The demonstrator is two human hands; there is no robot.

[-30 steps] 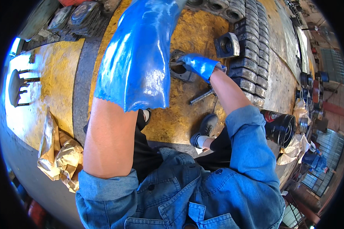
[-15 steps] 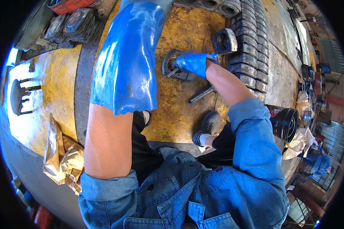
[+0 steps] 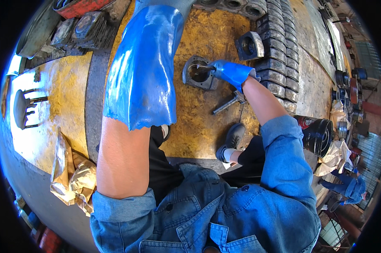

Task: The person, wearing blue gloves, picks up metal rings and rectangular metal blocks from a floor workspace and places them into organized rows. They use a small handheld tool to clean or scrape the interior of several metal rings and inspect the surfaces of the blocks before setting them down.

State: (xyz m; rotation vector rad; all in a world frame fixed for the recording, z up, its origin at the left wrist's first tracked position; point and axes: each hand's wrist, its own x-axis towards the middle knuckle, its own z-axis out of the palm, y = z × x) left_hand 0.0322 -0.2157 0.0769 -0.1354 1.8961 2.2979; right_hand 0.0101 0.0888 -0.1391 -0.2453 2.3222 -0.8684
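Note:
My right hand (image 3: 228, 71), in a blue rubber glove, is closed on a short metal tool (image 3: 205, 67) whose exact kind I cannot make out. Its tip is over the round bore of a cast metal part (image 3: 185, 76) lying flat on the yellow, stained surface. My left arm reaches forward past the top edge. Only the long blue glove cuff and a grey-blue bit of my left hand (image 3: 165, 3) show; its fingers are out of the picture. Below my right wrist lies a hammer-like metal tool (image 3: 226, 105) with a straight bar handle.
Another bored metal part (image 3: 250, 45) leans by stacked rows of dark metal blocks (image 3: 270, 59). More plates (image 3: 89, 27) are piled far left, near a red container (image 3: 78, 6). A stool (image 3: 20, 109) and brown paper (image 3: 72, 173) are left, a black bucket (image 3: 319, 137) right. Another person (image 3: 348, 187) stands far right.
My right hand has drawn back to the right, baring the part's bore. The tool now points left over it. The person far right has come further into view.

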